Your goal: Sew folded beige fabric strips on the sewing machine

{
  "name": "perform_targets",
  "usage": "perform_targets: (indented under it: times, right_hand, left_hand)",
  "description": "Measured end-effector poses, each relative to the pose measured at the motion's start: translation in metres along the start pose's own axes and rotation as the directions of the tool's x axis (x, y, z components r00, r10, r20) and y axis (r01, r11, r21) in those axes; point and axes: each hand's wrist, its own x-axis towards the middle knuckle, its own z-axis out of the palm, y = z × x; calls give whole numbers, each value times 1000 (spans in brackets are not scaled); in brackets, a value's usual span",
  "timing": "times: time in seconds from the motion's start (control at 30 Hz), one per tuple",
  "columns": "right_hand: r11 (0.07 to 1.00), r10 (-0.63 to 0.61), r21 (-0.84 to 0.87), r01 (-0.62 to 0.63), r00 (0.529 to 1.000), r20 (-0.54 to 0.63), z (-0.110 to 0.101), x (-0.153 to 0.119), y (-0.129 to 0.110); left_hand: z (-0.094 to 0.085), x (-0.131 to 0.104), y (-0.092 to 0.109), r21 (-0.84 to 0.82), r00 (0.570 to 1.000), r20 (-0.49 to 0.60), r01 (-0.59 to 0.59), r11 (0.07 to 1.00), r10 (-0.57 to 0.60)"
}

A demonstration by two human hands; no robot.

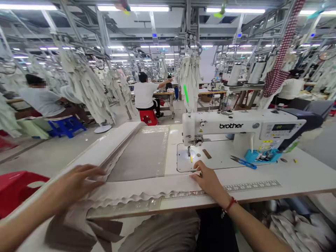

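A long pale fabric strip [147, 185] with a wavy front edge stretches along the front of the sewing table. At its right end, my right hand [207, 178] pinches the cloth between thumb and fingers, just in front of the needle area. My left hand [78, 182], slightly blurred, rests at the strip's other end with thumb and fingers apart, touching the cloth. Grey-brown fabric [78, 227] hangs below it over the table edge. The white sewing machine [217, 126] stands behind my right hand; its presser foot [189, 152] is left of that hand's fingertips.
Blue-handled thread snips [244, 162] lie beside a blue holder [262, 155] of bobbins. A printed ruler [252, 185] runs along the table's front. More folded fabric [126, 140] lies back left. A red stool [21, 189] stands at left; several people sit at work beyond.
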Motion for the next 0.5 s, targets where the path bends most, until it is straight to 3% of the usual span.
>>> perform_targets:
  times: [0.07, 0.13, 0.2, 0.27, 0.33, 0.5]
  right_hand:
    - [1000, 12, -6, -12, 1000, -5, -6, -6, 14]
    - [999, 42, -8, -43, 998, -48, -17, -13, 27]
    - [997, 73, 5, -73, 993, -97, -29, -21, 40]
    - [997, 76, 28, -73, 989, -123, -38, -30, 51]
    - [998, 56, 43, -51, 990, -127, -40, -37, 60]
    - [999, -2, 54, 8, 993, -115, -32, -41, 68]
  left_hand:
    - [40, 38, 46, -149, 959, 211, -158, 976, 187]
    - [79, 61, 106, -268, 893, 313, -245, 932, 325]
    - [109, 72, 161, -295, 849, 395, -244, 924, 351]
    - [128, 77, 196, -260, 837, 465, -182, 948, 288]
    - [139, 79, 209, -237, 832, 507, -118, 964, 226]
    - [150, 79, 202, -337, 837, 527, 45, 940, 149]
